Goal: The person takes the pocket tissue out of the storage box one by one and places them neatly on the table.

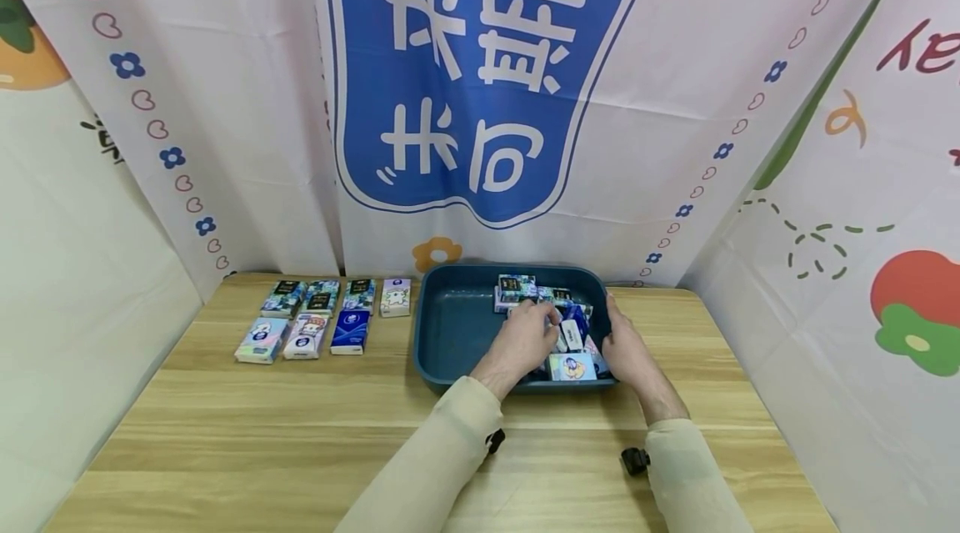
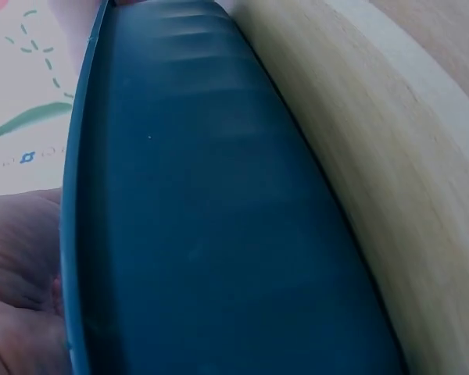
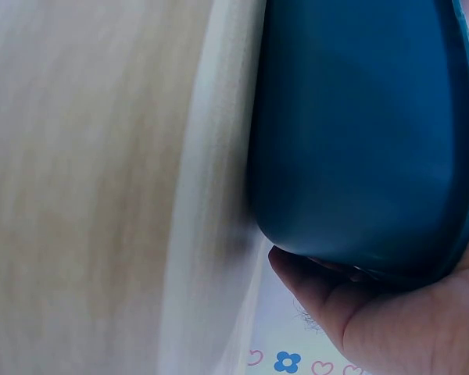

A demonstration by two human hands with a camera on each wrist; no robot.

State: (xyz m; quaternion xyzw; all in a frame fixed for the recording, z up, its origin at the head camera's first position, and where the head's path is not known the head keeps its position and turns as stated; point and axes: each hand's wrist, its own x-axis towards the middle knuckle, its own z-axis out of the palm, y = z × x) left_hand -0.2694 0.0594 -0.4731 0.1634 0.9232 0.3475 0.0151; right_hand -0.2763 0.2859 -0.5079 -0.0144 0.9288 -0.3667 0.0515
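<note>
A dark blue-green plastic tub [image 1: 457, 324] stands at the back of the table, with small tissue packs piled in its right half. My left hand [image 1: 525, 341] reaches over the front rim, its bent fingers among the packs; whether they pinch one is hidden. Close to those fingertips lie a white-and-blue pack [image 1: 572, 334] and a pale blue cartoon pack [image 1: 572, 367]. Dark floral packs [image 1: 517, 286] sit farther back in the tub. My right hand [image 1: 626, 349] grips the tub's right side, fingers along the outer wall, as the right wrist view also shows [image 3: 406, 320].
Left of the tub, packs stand in two rows: dark floral ones [image 1: 322, 297], a lilac one [image 1: 395, 297], pastel cartoon ones [image 1: 262, 339] and a blue one [image 1: 349, 331]. The wooden table [image 1: 262, 450] meets a printed curtain [image 1: 262, 141] behind.
</note>
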